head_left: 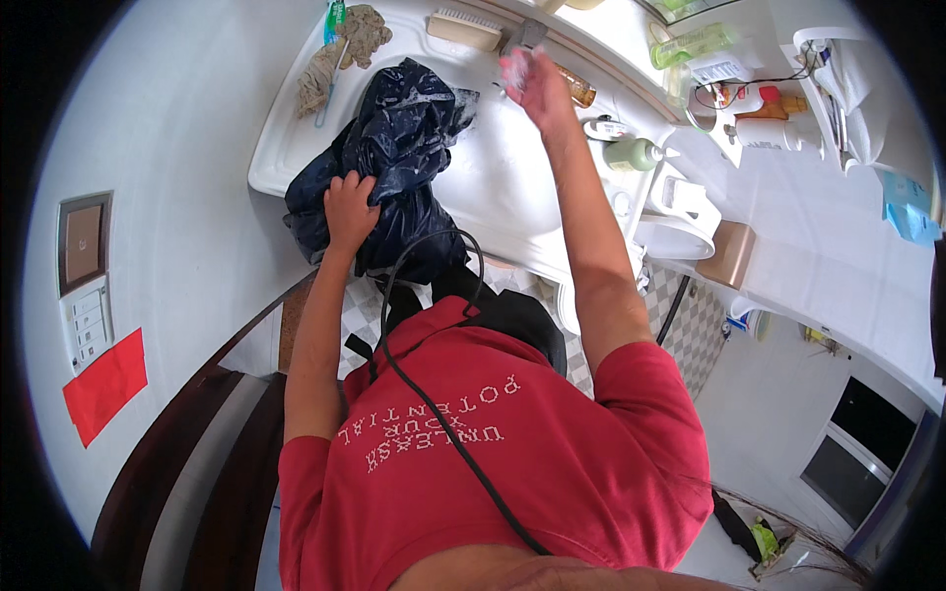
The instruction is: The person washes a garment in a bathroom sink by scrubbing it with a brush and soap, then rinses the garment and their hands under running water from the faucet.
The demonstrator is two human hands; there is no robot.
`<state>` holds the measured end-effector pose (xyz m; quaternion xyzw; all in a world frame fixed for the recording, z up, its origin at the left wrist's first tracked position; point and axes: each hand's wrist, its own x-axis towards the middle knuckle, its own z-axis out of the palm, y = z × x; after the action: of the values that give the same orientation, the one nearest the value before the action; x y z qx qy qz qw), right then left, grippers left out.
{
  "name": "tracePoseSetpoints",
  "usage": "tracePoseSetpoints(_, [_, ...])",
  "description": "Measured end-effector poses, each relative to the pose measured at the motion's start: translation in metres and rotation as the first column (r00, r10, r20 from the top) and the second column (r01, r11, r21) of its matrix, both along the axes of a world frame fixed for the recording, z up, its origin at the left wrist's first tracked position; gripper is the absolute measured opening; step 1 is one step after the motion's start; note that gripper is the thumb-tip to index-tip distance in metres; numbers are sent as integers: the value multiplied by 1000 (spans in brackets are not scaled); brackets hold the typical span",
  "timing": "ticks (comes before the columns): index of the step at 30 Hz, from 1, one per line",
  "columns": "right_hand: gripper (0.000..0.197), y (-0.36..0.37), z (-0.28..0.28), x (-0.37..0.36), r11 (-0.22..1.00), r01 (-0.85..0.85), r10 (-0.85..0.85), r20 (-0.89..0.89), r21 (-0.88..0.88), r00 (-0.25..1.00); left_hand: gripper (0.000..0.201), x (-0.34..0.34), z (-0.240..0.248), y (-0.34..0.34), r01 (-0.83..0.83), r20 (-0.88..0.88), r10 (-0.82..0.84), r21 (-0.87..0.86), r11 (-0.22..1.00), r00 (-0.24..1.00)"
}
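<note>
A dark navy, shiny garment (404, 128) lies bunched in the white sink (517, 197), hanging over its front edge. Whitish suds streak its upper folds. My left hand (352, 210) is closed on the garment's near left part, fingers curled into the fabric. Out to the right, my right hand (540, 91) is raised at the grey faucet (525, 37) at the sink's back, apart from the garment. Its fingers are spread, with a whitish blur of water or foam over the tips; I see no object in it.
A scrubbing brush (465, 29) rests on the sink's back rim. Crumpled greyish-brown cloth (365, 34), a light blue toothbrush (331, 89) and a tube (335, 18) sit at the back left. An amber bottle (575, 87) and a green pump bottle (634, 154) stand right. A black cable (434, 409) crosses my shirt.
</note>
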<state>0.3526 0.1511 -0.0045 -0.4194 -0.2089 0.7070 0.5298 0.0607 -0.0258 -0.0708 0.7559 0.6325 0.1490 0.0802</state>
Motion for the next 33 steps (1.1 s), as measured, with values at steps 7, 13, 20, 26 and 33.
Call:
tracePoseSetpoints(7, [27, -27, -128, 17, 859, 184, -227, -34, -478, 973, 41, 3, 3, 4, -4, 6, 4, -6, 1000, 1000])
tracePoseSetpoints(13, [23, 7, -160, -13, 855, -36, -30, -119, -518, 992, 42, 1, 2, 3, -16, 7, 16, 7, 1000, 1000])
tracePoseSetpoints(20, [31, 26, -154, -21, 856, -181, 150, -102, -485, 983, 40, 1, 2, 3, -44, 16, 44, -37, 998, 999])
tracePoseSetpoints(26, [18, 10, -153, -15, 861, -151, -138, -508, -486, 850, 39, 3, 0, 3, -49, 10, 49, 0, 999, 999])
tracePoseSetpoints(33, [21, -16, -121, 9, 826, -406, -35, -753, -392, 657, 39, 3, 2, 3, -33, 30, 33, 18, 999, 999])
